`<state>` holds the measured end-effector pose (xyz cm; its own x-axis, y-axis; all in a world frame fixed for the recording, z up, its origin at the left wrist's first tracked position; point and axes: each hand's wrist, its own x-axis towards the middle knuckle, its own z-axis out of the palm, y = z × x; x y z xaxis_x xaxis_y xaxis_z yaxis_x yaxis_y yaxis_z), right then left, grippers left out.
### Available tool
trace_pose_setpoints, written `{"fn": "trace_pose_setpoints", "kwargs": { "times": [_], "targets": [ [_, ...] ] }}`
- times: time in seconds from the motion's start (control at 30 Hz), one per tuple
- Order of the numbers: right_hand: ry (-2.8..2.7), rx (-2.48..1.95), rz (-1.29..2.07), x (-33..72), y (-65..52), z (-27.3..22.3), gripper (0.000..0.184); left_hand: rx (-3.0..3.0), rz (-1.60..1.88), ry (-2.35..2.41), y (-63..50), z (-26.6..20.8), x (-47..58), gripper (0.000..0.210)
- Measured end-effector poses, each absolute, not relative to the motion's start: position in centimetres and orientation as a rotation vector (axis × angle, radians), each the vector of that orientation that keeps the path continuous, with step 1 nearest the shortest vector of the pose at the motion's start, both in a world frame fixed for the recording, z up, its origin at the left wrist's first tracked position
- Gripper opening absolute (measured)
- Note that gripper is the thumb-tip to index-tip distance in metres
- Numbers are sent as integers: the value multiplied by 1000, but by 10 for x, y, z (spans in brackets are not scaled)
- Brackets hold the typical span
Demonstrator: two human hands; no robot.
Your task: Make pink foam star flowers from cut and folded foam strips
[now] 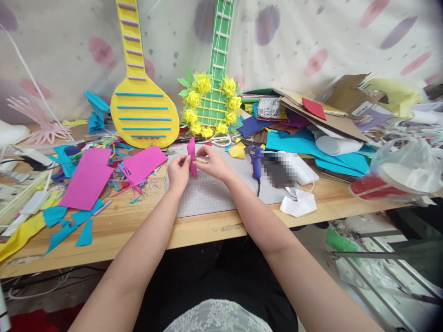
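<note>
Above the grey cutting mat [207, 198], my left hand [180, 173] pinches a small folded piece of magenta paper [192, 157] that stands upright. From the other side, my right hand [212, 162] has its curled fingertips against the same piece. Something thin and yellowish shows under the right fingers, too small to name. A blue glue gun [256, 162] rests on the mat to the right of my right hand. Larger magenta sheets [88, 177] lie to the left among scraps.
A yellow paper guitar [145, 115] and a green one with yellow flowers [216, 103] lean at the back. Blue scraps [85, 233] and a power strip [14, 193] lie left. Stacked paper and cardboard [321, 120] and a bagged red bucket [380, 184] crowd the right.
</note>
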<state>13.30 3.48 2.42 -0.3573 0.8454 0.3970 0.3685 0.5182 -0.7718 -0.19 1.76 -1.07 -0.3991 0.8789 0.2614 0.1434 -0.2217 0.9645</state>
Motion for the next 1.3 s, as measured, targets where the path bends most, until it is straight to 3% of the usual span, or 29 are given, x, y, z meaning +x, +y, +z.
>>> {"fn": "trace_pose_setpoints", "kwargs": {
  "times": [0.3,0.97,1.3],
  "targets": [
    [-1902,-986,776,147,37,29,34,1144,1672,1410,21,-17,-2,21],
    [-1819,-874,998,150,47,16,27,738,1462,994,7,10,5,29],
    [-1890,-882,942,148,47,15,22,678,1467,1098,8,10,4,33]
  ]
}}
